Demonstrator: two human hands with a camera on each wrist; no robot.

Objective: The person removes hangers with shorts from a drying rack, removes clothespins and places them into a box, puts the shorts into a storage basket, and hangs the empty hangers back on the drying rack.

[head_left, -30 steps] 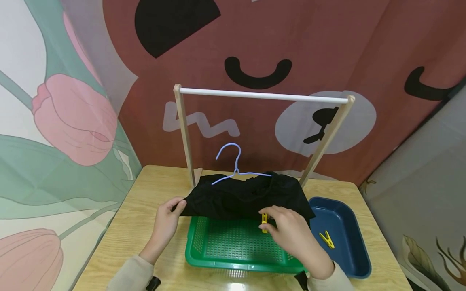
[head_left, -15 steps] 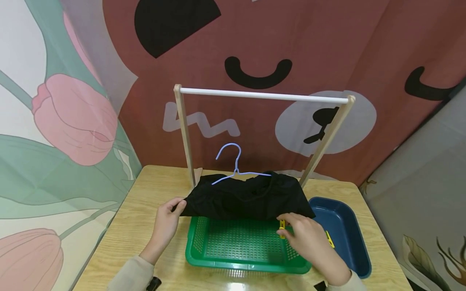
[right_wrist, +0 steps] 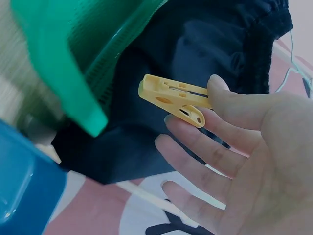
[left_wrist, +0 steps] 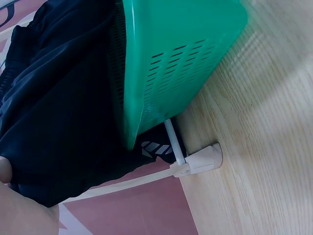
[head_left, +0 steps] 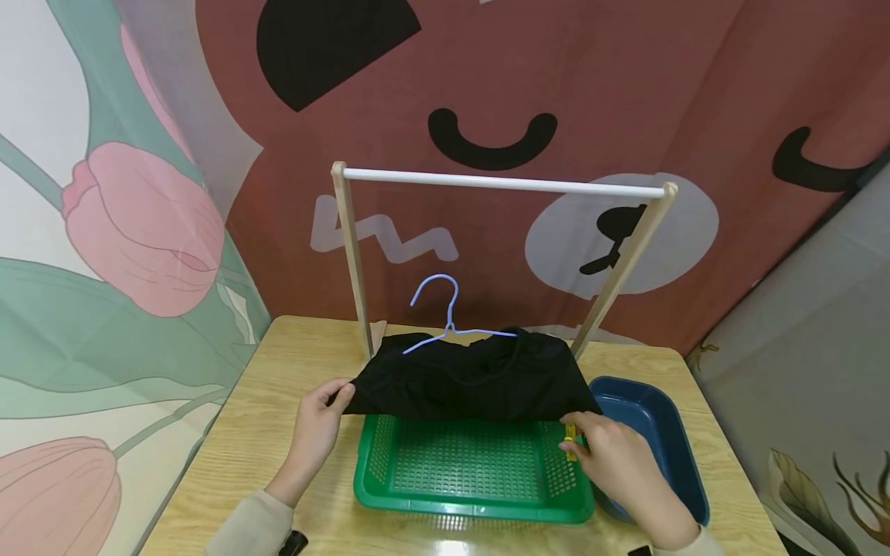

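Black shorts (head_left: 473, 386) with a gathered waistband lie draped over the back of a green perforated basket (head_left: 473, 513). My left hand (head_left: 316, 425) pinches their left lower corner between thumb and fingers. In the right wrist view a yellow clothespin (right_wrist: 168, 95) is held by my right hand (right_wrist: 244, 137), its jaws pointing away from the palm. That hand is beside the shorts' right lower corner in the head view, over the basket's right rim. A light-blue hanger (head_left: 450, 313) rests against the waistband, its hook standing up; its lower part is hidden.
Behind the shorts stands a rack with wooden posts (head_left: 622, 270) and a white bar (head_left: 501, 181). A blue tray (head_left: 684, 463) sits right of the basket, partly covered by my right hand. All stand on a wooden table (head_left: 229, 432) before a printed curtain (head_left: 487, 69).
My right hand has moved right with the clothespin, from the shorts' lower edge to their right corner. It now hides another yellow clothespin seen earlier in the tray. My left hand stays put.
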